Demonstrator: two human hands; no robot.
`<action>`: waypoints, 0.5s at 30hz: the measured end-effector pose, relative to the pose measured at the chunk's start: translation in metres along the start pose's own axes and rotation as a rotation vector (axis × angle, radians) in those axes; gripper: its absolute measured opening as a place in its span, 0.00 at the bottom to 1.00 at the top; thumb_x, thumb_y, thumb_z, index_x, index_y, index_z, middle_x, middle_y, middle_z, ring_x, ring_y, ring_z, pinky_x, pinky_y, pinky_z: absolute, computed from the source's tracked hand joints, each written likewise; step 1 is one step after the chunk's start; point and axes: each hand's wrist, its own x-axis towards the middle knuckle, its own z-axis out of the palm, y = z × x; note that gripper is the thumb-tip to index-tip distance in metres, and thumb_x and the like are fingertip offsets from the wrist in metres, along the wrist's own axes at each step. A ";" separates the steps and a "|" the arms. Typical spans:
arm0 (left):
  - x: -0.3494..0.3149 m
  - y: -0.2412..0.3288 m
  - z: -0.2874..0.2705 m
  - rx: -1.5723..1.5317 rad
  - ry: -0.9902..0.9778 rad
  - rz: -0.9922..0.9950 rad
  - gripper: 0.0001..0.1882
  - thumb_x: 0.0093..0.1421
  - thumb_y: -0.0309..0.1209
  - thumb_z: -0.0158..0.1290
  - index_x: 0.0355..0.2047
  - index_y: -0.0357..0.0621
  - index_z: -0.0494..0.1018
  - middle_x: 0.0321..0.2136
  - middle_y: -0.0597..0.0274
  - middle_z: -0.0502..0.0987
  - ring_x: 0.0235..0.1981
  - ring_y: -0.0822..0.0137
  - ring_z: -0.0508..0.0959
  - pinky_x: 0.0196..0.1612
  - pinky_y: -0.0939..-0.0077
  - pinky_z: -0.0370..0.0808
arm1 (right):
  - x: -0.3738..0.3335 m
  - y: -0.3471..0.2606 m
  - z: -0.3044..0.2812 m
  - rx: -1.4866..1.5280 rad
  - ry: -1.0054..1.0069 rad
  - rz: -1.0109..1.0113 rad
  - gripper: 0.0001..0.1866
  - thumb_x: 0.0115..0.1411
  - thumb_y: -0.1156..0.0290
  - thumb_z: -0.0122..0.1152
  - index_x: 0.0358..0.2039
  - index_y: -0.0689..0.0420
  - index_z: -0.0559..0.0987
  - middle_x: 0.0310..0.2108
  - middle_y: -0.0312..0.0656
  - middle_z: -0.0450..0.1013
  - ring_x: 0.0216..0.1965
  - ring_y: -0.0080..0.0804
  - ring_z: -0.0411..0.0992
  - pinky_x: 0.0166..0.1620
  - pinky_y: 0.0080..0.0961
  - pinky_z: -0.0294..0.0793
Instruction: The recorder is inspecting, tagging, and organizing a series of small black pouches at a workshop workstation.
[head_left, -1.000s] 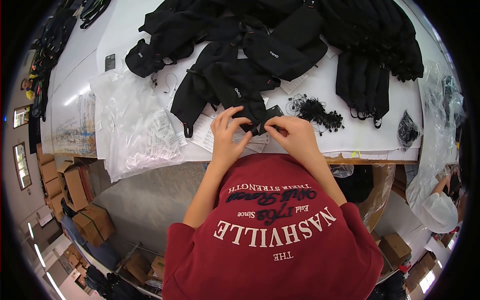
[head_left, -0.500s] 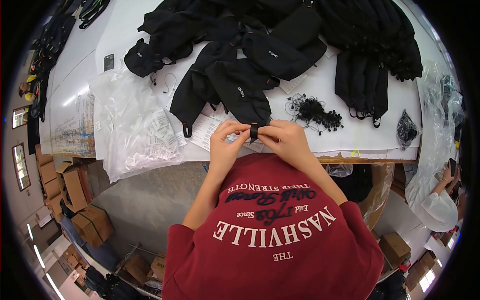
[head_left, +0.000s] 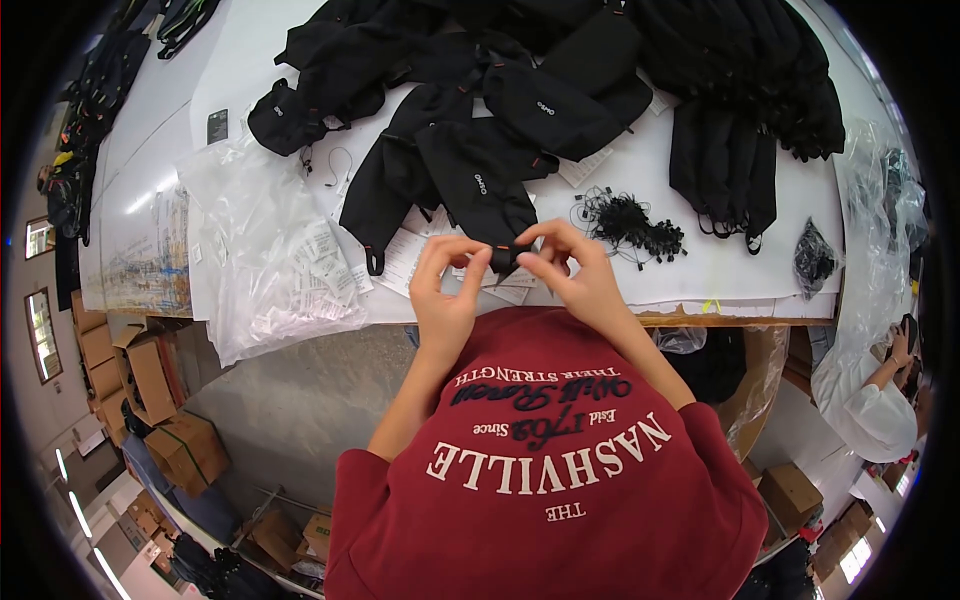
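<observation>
At the near edge of the table, my left hand pinches one side of a short black strap loop between thumb and forefinger. From the other side my right hand holds the same loop, with thumb and forefinger curled around it. The loop belongs to the narrow near end of a black fabric pouch, which lies flat and points away from me. A small orange tab shows at the loop's base. Other black pouches are heaped just beyond, and printed paper slips lie under and beside them.
Right of my hands lies a tangle of black tag strings. More black pouches are stacked farther right, near a small bagged bundle. A clear plastic bag with paper slips covers the left side. Another person is at the far right.
My fingers have shifted on the strap loop. The right hand has lifted and spread slightly, the left has moved a little left, and the loop now looks shorter and bunched.
</observation>
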 end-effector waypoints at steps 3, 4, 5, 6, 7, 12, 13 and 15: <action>0.005 0.007 -0.005 -0.256 0.086 -0.103 0.04 0.57 0.22 0.55 0.33 0.36 0.73 0.30 0.62 0.75 0.29 0.76 0.72 0.35 0.82 0.68 | 0.001 0.005 -0.014 0.359 -0.016 0.146 0.07 0.59 0.72 0.59 0.35 0.58 0.72 0.23 0.29 0.69 0.25 0.11 0.66 0.30 0.12 0.63; 0.008 0.016 -0.007 -0.440 0.024 -0.187 0.04 0.59 0.23 0.54 0.34 0.36 0.72 0.29 0.63 0.74 0.29 0.77 0.71 0.34 0.83 0.68 | 0.002 0.004 -0.016 0.448 0.022 0.103 0.07 0.59 0.73 0.60 0.35 0.59 0.72 0.25 0.30 0.70 0.27 0.13 0.67 0.32 0.12 0.63; 0.009 0.022 -0.008 -0.623 -0.036 -0.269 0.05 0.60 0.23 0.53 0.36 0.37 0.71 0.28 0.64 0.74 0.28 0.78 0.71 0.34 0.85 0.68 | 0.002 0.001 -0.018 0.536 0.058 0.059 0.07 0.59 0.73 0.60 0.34 0.59 0.71 0.27 0.32 0.71 0.28 0.14 0.67 0.33 0.11 0.63; 0.008 0.022 -0.009 -0.622 -0.036 -0.269 0.05 0.60 0.23 0.53 0.36 0.37 0.71 0.28 0.64 0.74 0.28 0.78 0.71 0.34 0.85 0.68 | 0.002 -0.004 -0.021 0.533 0.040 0.082 0.05 0.59 0.75 0.58 0.34 0.57 0.70 0.27 0.33 0.70 0.29 0.16 0.67 0.31 0.13 0.62; 0.007 0.020 -0.010 -0.669 -0.107 -0.296 0.05 0.60 0.23 0.53 0.36 0.37 0.71 0.28 0.66 0.73 0.27 0.79 0.70 0.33 0.86 0.67 | 0.002 -0.008 -0.022 0.534 0.040 0.082 0.05 0.59 0.75 0.58 0.34 0.57 0.70 0.27 0.33 0.70 0.29 0.16 0.67 0.31 0.13 0.62; 0.008 0.030 -0.002 -0.611 -0.146 -0.351 0.04 0.59 0.24 0.54 0.35 0.37 0.73 0.23 0.73 0.69 0.21 0.85 0.62 0.25 0.91 0.56 | -0.001 -0.012 -0.019 0.681 -0.082 0.078 0.06 0.61 0.75 0.57 0.37 0.58 0.71 0.32 0.36 0.72 0.34 0.19 0.71 0.37 0.15 0.68; 0.008 0.031 -0.002 -0.557 -0.155 -0.368 0.04 0.59 0.24 0.55 0.34 0.37 0.74 0.21 0.76 0.65 0.20 0.87 0.60 0.24 0.91 0.54 | -0.001 -0.011 -0.018 0.681 -0.081 0.078 0.06 0.61 0.75 0.57 0.37 0.58 0.71 0.32 0.36 0.72 0.34 0.19 0.71 0.37 0.15 0.68; 0.008 0.032 -0.001 -0.502 -0.165 -0.385 0.04 0.59 0.23 0.56 0.34 0.37 0.75 0.19 0.80 0.61 0.19 0.88 0.57 0.23 0.91 0.52 | -0.001 -0.010 -0.016 0.706 -0.132 0.095 0.07 0.61 0.75 0.56 0.40 0.59 0.70 0.32 0.37 0.72 0.36 0.20 0.71 0.38 0.15 0.68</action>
